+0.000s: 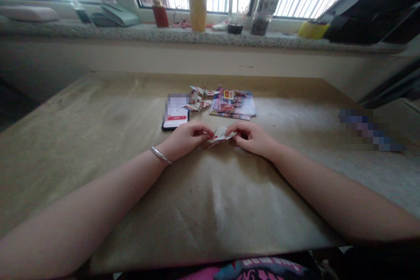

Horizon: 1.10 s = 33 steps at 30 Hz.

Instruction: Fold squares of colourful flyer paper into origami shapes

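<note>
Between my two hands is a small piece of folded paper (220, 134), white with red print. My left hand (192, 136), with a silver bangle at the wrist, pinches its left side. The thumb and fingers of my right hand (251, 136) are closed on its right side. Just beyond, several folded paper cranes (200, 101) with the same kind of print sit close together. A phone (175, 119) with a lit screen lies left of them. To their right is a stack of colourful printed sheets (233, 104).
A tan cover (131, 210) lies over the table. At the far right is a blurred-out bluish object (372, 130). Along the stone windowsill (127, 30) stand a red jar (160, 14), a tall yellow cylinder (197, 0), a clear container (262, 13) and a black bag (367, 8).
</note>
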Each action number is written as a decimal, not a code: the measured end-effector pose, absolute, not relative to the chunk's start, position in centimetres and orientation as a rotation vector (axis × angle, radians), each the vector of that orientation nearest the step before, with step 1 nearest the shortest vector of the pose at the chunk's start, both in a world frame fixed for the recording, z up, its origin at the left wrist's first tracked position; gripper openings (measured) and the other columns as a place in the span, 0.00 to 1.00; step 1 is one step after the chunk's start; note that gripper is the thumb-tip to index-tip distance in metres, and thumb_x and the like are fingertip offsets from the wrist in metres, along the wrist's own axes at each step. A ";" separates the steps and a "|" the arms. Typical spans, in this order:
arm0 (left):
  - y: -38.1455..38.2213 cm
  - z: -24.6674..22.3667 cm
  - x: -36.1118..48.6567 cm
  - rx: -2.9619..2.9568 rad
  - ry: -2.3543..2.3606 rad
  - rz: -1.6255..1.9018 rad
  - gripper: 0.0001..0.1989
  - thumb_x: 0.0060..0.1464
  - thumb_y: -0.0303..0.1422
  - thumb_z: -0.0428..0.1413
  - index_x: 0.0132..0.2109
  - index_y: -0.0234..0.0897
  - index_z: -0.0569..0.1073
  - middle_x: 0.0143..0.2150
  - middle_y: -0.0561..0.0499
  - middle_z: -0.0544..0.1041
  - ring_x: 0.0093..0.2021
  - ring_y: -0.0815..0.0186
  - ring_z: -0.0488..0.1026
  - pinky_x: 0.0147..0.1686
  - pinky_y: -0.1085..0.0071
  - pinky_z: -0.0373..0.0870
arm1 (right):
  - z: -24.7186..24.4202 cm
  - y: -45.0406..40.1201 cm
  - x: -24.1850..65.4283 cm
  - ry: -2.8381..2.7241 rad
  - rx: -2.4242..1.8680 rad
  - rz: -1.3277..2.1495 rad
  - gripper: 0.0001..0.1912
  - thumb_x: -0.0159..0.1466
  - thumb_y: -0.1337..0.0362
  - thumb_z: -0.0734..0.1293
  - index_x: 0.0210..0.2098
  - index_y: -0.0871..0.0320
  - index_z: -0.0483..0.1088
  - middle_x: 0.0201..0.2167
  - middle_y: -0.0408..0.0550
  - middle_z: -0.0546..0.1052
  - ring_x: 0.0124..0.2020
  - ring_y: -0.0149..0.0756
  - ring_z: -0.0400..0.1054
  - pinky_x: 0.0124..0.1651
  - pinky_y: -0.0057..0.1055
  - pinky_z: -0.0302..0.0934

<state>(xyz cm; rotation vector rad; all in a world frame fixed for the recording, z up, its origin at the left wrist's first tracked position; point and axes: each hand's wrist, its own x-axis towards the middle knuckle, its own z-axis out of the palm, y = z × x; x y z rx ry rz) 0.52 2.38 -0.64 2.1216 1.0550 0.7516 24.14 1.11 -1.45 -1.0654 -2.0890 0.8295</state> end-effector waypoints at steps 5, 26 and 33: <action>2.5 -0.4 0.5 2.077 1.079 0.765 0.06 0.52 0.28 0.56 0.35 0.35 0.78 0.36 0.50 0.78 0.36 0.68 0.73 0.36 0.73 0.70 | -1.8 1.4 24.1 -1.958 -1.168 1.028 0.15 0.55 0.59 0.67 0.38 0.61 0.74 0.21 0.41 0.68 0.21 0.27 0.57 0.23 0.25 0.50; 2.0 -0.4 0.6 2.650 1.008 0.742 0.08 0.59 0.32 0.54 0.42 0.38 0.78 0.36 0.49 0.75 0.35 0.67 0.71 0.36 0.71 0.67 | -1.8 1.7 23.5 -2.074 -1.154 0.443 0.07 0.59 0.65 0.67 0.35 0.57 0.78 0.32 0.49 0.75 0.34 0.34 0.67 0.34 0.29 0.60; 1.7 -0.2 0.9 2.877 1.053 0.611 0.09 0.61 0.32 0.53 0.41 0.36 0.78 0.34 0.49 0.75 0.34 0.67 0.69 0.34 0.72 0.65 | -2.0 1.9 23.5 -2.342 -1.087 -0.023 0.09 0.62 0.68 0.65 0.36 0.56 0.78 0.33 0.49 0.76 0.37 0.38 0.66 0.41 0.33 0.61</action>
